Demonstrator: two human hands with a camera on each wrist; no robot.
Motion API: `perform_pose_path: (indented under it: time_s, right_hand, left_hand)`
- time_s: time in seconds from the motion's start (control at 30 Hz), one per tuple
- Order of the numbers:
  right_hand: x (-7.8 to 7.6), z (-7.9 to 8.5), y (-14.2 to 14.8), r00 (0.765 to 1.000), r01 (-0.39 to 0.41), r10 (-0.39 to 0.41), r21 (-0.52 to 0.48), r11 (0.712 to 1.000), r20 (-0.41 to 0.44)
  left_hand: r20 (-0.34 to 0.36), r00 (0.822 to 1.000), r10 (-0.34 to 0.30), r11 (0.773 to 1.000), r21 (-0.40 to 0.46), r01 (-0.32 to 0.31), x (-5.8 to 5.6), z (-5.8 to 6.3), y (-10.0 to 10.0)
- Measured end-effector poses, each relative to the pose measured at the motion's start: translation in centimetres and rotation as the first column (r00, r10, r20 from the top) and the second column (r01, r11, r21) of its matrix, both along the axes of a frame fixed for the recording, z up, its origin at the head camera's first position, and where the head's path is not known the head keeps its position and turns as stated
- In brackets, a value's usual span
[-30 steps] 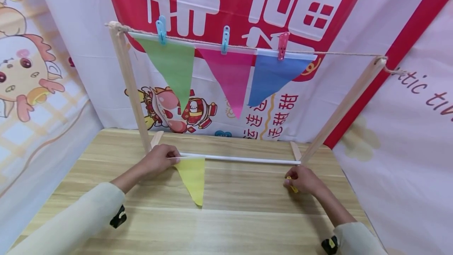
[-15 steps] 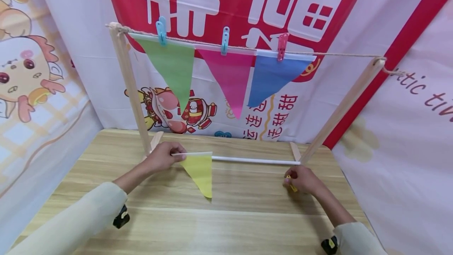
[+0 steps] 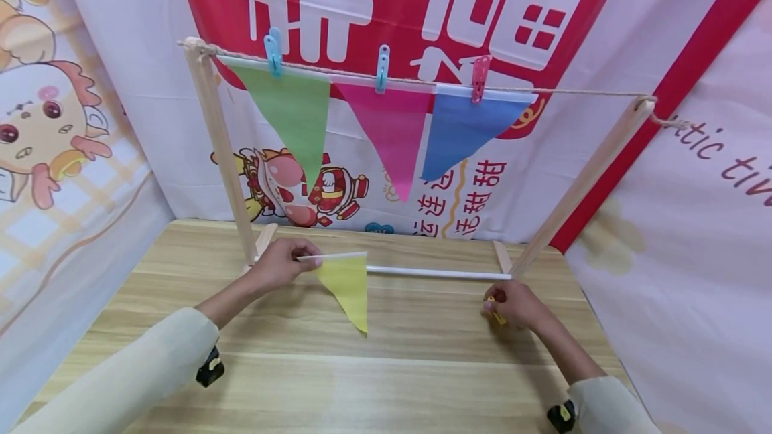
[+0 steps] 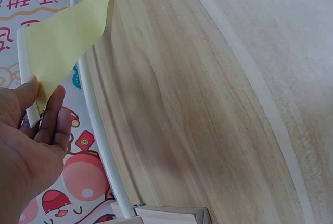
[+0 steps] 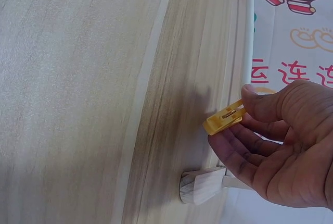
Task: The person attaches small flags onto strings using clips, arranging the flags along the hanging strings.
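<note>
My left hand (image 3: 286,263) pinches a yellow pennant flag (image 3: 346,286) by one end of its white top edge. The flag hangs point down, in front of the frame's white rod (image 3: 440,273). In the left wrist view, thumb and fingers grip the corner of the yellow flag (image 4: 62,41). Near the right post's foot, my right hand (image 3: 515,303) holds a small yellow clothespin (image 3: 496,311). The right wrist view shows that clothespin (image 5: 225,120) between thumb and fingers. Above, a green flag (image 3: 295,106), a pink flag (image 3: 392,119) and a blue flag (image 3: 467,126) hang from a string.
The string (image 3: 579,91) runs between a left wooden post (image 3: 220,146) and a right wooden post (image 3: 585,186). Two blue clothespins, one of them this middle one (image 3: 382,69), and a pink clothespin (image 3: 480,79) sit on it. A printed cloth backdrop rises behind the wooden table (image 3: 386,387).
My left hand has moved slightly right and up, lifting the yellow flag with it. The right hand stays nearly in place, still holding the yellow clothespin.
</note>
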State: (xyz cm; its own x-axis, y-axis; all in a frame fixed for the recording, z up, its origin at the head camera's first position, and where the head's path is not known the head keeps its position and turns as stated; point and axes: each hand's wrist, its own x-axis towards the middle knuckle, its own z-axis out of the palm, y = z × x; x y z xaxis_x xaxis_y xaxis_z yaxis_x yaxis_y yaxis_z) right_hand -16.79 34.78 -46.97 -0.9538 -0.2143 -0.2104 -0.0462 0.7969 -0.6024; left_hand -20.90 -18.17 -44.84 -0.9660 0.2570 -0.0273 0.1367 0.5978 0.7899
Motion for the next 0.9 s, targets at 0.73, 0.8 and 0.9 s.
perform_pose_path:
  time_s: [0.73,0.8,0.9]
  right_hand:
    - [0.4,2.4,-1.3,0.994,-0.031,0.039,0.078,0.996,-0.105]
    - [0.4,2.7,-1.3,0.992,-0.031,0.040,0.080,0.996,-0.120]
    - [0.3,3.0,-1.4,0.990,-0.031,0.040,0.075,0.997,-0.133]
  left_hand:
    - [-0.001,0.999,-0.033,0.996,0.088,0.033,-0.2,2.0,2.2]
    - [-0.008,0.999,-0.039,0.995,0.090,0.040,-0.1,2.4,2.5]
    - [-0.022,0.998,-0.050,0.995,0.087,0.052,-0.1,2.7,2.9]
